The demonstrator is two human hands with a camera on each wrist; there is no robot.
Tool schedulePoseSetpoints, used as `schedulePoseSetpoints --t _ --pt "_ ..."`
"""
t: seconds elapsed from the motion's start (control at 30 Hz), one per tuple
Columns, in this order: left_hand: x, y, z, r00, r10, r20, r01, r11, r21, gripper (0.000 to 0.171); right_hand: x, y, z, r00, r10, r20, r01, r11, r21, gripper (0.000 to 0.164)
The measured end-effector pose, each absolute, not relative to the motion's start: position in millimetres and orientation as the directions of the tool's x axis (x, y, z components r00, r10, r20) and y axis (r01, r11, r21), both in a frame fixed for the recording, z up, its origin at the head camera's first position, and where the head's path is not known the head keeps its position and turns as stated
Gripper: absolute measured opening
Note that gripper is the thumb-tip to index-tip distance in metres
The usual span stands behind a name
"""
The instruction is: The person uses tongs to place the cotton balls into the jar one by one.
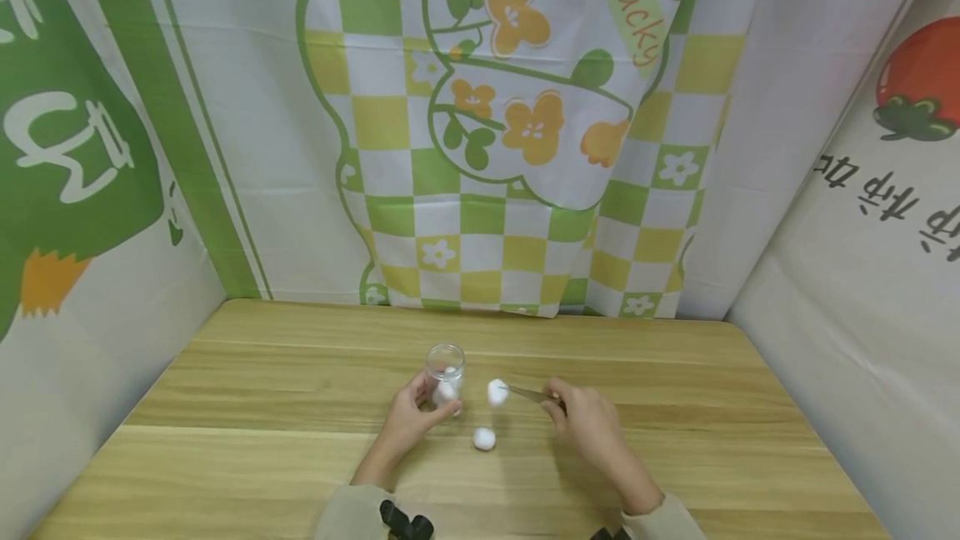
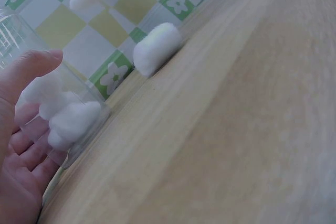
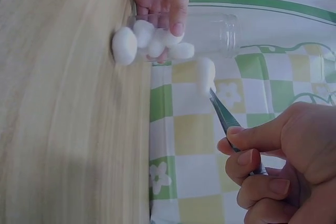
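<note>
My left hand (image 1: 410, 422) holds a clear, open-topped jar (image 1: 446, 352) upright on the table, thumb on the near side and fingers round the far side. Several white cotton balls (image 2: 73, 121) lie in the bottom of the jar. In my right hand (image 1: 588, 423) is a pair of metal tweezers (image 3: 224, 113), pinched between thumb and fingers. Their tips grip one cotton ball (image 1: 497, 392), held in the air to the right of the jar. Another cotton ball (image 1: 484, 439) sits on the table in front of the jar, between the two hands.
The wood-grain table (image 1: 300, 373) runs back to a checked green, yellow and white curtain (image 1: 480, 227). Printed cloth walls stand at the left (image 1: 112, 340) and at the right (image 1: 847, 290). Black wrist mounts (image 1: 406, 521) sit at the sleeves.
</note>
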State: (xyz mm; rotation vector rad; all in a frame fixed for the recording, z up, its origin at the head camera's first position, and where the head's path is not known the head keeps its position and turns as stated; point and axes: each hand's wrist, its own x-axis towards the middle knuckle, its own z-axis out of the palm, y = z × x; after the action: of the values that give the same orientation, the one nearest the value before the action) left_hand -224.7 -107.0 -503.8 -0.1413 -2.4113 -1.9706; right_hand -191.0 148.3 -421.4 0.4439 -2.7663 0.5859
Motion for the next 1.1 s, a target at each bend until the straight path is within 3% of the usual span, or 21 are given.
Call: schedulePoseSetpoints --t 0.77,1.1 --pt "-225 -107 -505 -0.995 0.055 0.078 0.087 0.190 0.978 0.060 -193 141 -409 -0.890 -0.235 0.392 -0.374 0.866 -0.331 0.005" --pt "-225 -107 -504 -0.994 0.047 0.098 0.105 0.182 0.978 0.049 -192 137 -403 -0.891 -0.233 0.390 -0.380 0.852 -0.360 0.005"
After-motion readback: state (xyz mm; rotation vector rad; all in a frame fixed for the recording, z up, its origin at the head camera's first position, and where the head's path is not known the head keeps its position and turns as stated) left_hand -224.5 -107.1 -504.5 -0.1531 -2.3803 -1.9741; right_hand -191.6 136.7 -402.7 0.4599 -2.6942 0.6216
